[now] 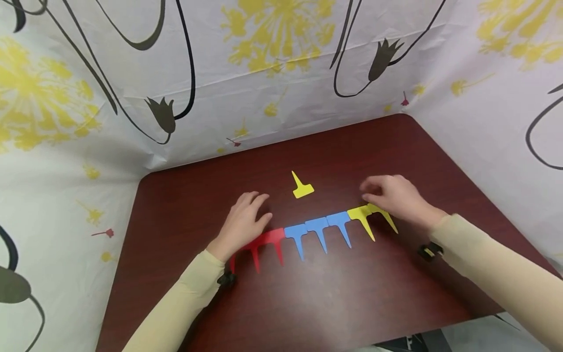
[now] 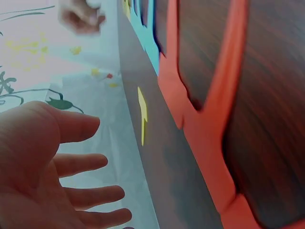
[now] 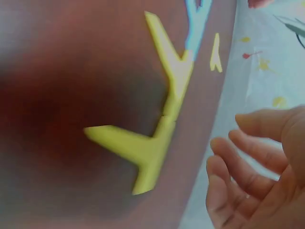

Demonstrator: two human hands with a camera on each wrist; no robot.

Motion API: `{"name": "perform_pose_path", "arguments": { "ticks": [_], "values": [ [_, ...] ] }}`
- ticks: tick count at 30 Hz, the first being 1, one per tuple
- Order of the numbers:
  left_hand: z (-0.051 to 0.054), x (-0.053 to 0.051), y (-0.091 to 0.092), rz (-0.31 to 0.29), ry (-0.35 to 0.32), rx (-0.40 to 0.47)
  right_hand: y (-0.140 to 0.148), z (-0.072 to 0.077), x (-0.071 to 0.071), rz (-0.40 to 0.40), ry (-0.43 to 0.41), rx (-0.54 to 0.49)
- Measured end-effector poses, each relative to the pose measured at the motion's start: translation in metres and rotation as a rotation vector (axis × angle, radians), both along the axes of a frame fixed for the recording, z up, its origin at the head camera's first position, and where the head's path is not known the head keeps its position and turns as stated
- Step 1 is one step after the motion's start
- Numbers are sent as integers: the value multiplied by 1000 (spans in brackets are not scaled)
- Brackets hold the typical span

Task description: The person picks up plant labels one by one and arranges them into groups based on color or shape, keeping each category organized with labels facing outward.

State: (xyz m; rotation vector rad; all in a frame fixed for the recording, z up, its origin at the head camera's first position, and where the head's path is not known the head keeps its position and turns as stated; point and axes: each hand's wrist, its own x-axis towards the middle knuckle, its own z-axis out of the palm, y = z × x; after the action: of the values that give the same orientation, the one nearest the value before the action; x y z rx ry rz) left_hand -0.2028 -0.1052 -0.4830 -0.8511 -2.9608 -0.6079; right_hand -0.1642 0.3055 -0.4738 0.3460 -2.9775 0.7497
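A row of T-shaped plastic plant labels lies on the table, heads edge to edge and pointed stems toward me. Red labels [image 1: 277,236] are at the left end, three blue labels [image 1: 316,224] follow, then two yellow labels [image 1: 360,213]. A single yellow label [image 1: 303,190] lies apart beyond the row, its stem pointing away. My left hand [image 1: 242,222] hovers over the red end with fingers spread and nothing held, partly hiding those labels. Above the yellow end is my right hand [image 1: 398,198], fingers loosely bent; in the right wrist view it holds nothing and is apart from the yellow label [image 3: 155,152].
The dark red-brown table [image 1: 308,303] has rounded far corners. A white floral-print sheet [image 1: 281,112] hangs along the back and both sides. Below the table's near edge, a dark object [image 1: 413,343] shows in part.
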Motion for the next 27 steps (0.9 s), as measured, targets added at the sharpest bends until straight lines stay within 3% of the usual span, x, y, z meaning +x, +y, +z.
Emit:
{"name": "perform_pose_path", "arguments": {
  "ticks": [7, 10, 14, 18, 21, 27],
  "values": [
    [2, 7, 0, 1, -2, 3, -48, 11, -66, 288, 94, 190],
    [4, 8, -4, 5, -16, -4, -64, 12, -90, 398, 75, 275],
    [2, 1, -10, 16, -56, -43, -85, 11, -116, 513, 14, 366],
    [-3, -8, -13, 49, -86, -86, -104, 7, -134, 588, -48, 461],
    [-7, -10, -13, 56, -105, -101, -113, 2, -143, 622, -85, 507],
    [-6, -5, -10, 46, -100, -76, -111, -6, -153, 568, -111, 484]
  ]
}}
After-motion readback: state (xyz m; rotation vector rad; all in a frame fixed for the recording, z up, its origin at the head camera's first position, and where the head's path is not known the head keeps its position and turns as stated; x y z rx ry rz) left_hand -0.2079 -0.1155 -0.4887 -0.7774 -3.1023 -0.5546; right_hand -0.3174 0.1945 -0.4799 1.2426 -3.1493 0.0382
